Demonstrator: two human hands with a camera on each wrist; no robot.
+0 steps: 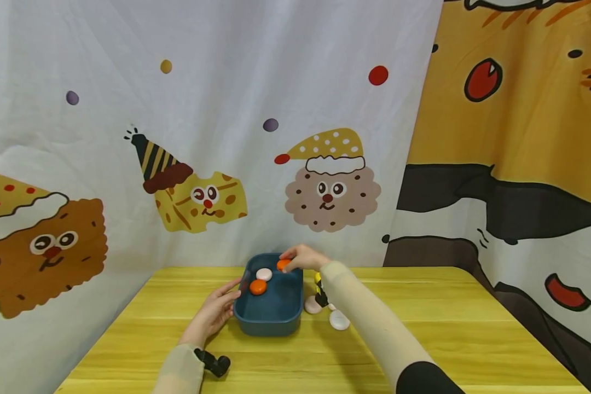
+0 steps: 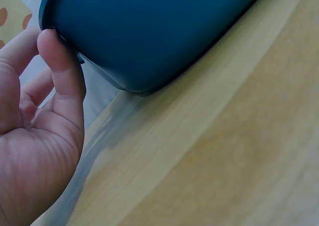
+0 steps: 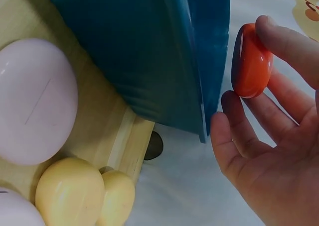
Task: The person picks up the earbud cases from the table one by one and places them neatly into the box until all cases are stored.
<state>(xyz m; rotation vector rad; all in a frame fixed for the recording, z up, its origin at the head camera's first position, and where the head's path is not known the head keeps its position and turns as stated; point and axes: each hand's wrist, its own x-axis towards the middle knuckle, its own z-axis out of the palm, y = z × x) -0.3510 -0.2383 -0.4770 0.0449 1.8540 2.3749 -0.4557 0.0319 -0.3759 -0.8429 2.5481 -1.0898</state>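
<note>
right hand [image 1: 302,258]: thumb and fingers pinch an orange-red piece [image 3: 253,61], glossy and rounded; both wrist and head views place it above rim level at the far right corner of the blue bin [image 1: 268,328]. left hand [image 1: 215,311]: thumb and fingers touch the bin's left wall near the rim; whether they grip it or merely rest against it, cannot tell.

bin stands upright at the far edge of the wooden table [image 1: 423,339], slightly left of the middle. inside, along its left wall: a pale pink piece [image 1: 264,274] and, just nearer, a second orange-red piece [image 1: 258,287].

on the table, right of the bin: a pinkish piece [image 1: 313,305] just beside the right wall; a white piece [image 1: 340,320] nearer the near edge; two yellow pieces, the larger [image 3: 70,193] and the smaller [image 3: 118,198], side by side in the right wrist view.

black wrist mount [image 1: 213,362] on the left wrist, a similar one on the right. pale sleeves. behind the far edge: curtain [image 1: 276,54] printed with cartoon cheese and biscuits.
</note>
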